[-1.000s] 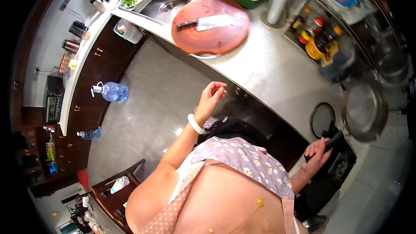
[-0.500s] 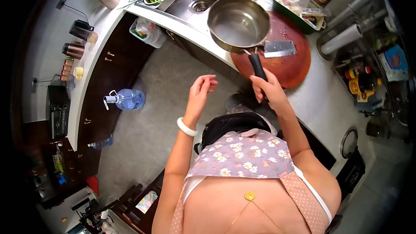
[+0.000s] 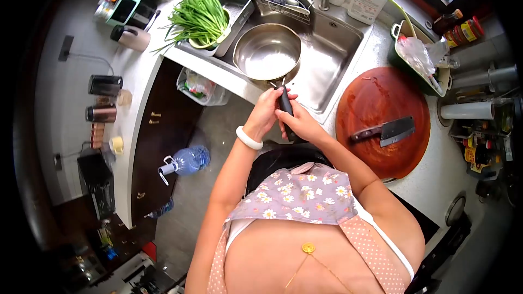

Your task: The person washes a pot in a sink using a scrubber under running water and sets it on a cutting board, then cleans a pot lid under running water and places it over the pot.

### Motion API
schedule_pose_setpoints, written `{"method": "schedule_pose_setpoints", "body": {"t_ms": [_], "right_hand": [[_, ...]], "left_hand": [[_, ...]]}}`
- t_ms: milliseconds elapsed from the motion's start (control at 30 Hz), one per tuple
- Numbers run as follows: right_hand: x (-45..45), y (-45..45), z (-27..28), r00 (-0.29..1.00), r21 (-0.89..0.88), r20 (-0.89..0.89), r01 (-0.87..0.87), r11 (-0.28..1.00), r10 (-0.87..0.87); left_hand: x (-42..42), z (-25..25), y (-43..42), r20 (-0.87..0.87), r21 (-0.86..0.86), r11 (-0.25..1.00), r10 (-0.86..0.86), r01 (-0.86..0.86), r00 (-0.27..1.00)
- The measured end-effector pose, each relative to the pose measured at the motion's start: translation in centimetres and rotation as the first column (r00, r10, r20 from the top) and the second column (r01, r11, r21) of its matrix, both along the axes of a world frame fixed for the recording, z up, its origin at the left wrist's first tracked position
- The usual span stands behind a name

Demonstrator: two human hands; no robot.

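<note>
Pan (image 3: 267, 51) is over the sink (image 3: 329, 49), can't tell if touching the basin, handle (image 3: 285, 103) pointing out past the sink's front edge; left hand (image 3: 263, 113) fingers grasp it near the pan, right hand (image 3: 303, 126) fingers grasp it farther back. Greens (image 3: 199, 19) left of sink, board (image 3: 376, 90) with cleaver (image 3: 397, 131) right of sink. Best done with both grips firm, pan level and clear of the sink's rim.

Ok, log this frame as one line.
frying pan: over sink | left hand: on handle | right hand: on handle | cleaver: on round cutting board
</note>
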State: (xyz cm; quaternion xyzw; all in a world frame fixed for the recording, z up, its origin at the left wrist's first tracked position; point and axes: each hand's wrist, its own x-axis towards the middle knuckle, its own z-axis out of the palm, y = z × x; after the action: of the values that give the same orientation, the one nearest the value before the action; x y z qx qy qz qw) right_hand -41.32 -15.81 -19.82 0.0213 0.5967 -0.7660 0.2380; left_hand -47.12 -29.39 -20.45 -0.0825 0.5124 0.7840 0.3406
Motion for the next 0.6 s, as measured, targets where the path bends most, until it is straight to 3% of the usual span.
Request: {"method": "schedule_pose_setpoints", "body": {"t_ms": [67, 100, 133, 167, 200, 233, 267, 333, 367, 400, 533, 600], "right_hand": [[-3.7, 0.6, -0.8, 0.988, 0.337, -0.052, -0.117, 0.934, 0.143], [-5.9, 1.4, -1.2, 0.903, 0.537, -0.335, -0.054, 0.842, 0.271], [-7.9, 2.1, 0.4, 0.957, 0.487, 0.001, -0.253, 0.836, 0.289], [-10.0, 2.5, 2.2, 0.977, 0.404, 0.147, -0.204, 0.892, 0.156], [-12.4, 3.1, 1.7, 0.989, 0.545, 0.124, -0.137, 0.827, 0.082], [-14.4, 3.5, -0.5, 0.995, 0.567, 0.005, 0.076, 0.82, -0.096], [-16.8, 3.6, 0.2, 0.968, 0.662, -0.221, 0.241, 0.71, -0.122], [-21.7, 2.3, 2.2, 0.821, 0.532, -0.522, 0.526, 0.664, -0.232], [-25.1, 1.5, 3.3, 0.776, 0.489, -0.577, 0.577, 0.654, -0.254], [-27.8, 0.3, 4.0, 0.744, 0.452, -0.611, 0.608, 0.653, -0.27], [-39.5, -3.4, 3.8, 0.601, 0.41, -0.766, 0.731, 0.545, -0.229], [-42.5, -5.8, 6.5, 0.618, 0.181, -0.722, 0.603, 0.777, -0.311]], "left_hand": [[-2.7, -0.9, -0.8, 0.038, 0.013, 1.0, 0.025, -0.025, 0.999], [-4.1, -1.4, -1.1, 0.133, 0.09, 0.992, 0.075, -0.087, 0.988], [-5.7, -2.9, -1.8, 0.148, 0.139, 0.983, 0.099, -0.12, 0.984], [-7.2, -3.2, -2.5, 0.199, 0.152, 0.978, 0.113, -0.144, 0.973], [-8.8, -3.7, -3.4, 0.252, 0.161, 0.973, 0.12, -0.164, 0.96], [-10.4, -5.0, -4.6, 0.277, 0.145, 0.98, 0.094, -0.139, 0.956], [-12.0, -5.9, -6.0, 0.261, 0.069, 0.995, 0.045, -0.065, 0.964], [-15.0, -7.9, -8.5, 0.235, 0.143, 0.984, -0.138, 0.106, 0.962], [-15.9, -6.3, -8.6, 0.268, 0.032, 0.997, -0.071, 0.065, 0.961], [-16.8, -6.7, -9.2, 0.362, 0.087, 0.993, -0.104, 0.078, 0.927], [-20.5, -8.0, -12.0, 0.375, 0.225, 0.963, -0.227, 0.15, 0.899], [-22.0, -8.0, -13.1, 0.385, 0.17, 0.968, -0.24, 0.187, 0.891]]}}
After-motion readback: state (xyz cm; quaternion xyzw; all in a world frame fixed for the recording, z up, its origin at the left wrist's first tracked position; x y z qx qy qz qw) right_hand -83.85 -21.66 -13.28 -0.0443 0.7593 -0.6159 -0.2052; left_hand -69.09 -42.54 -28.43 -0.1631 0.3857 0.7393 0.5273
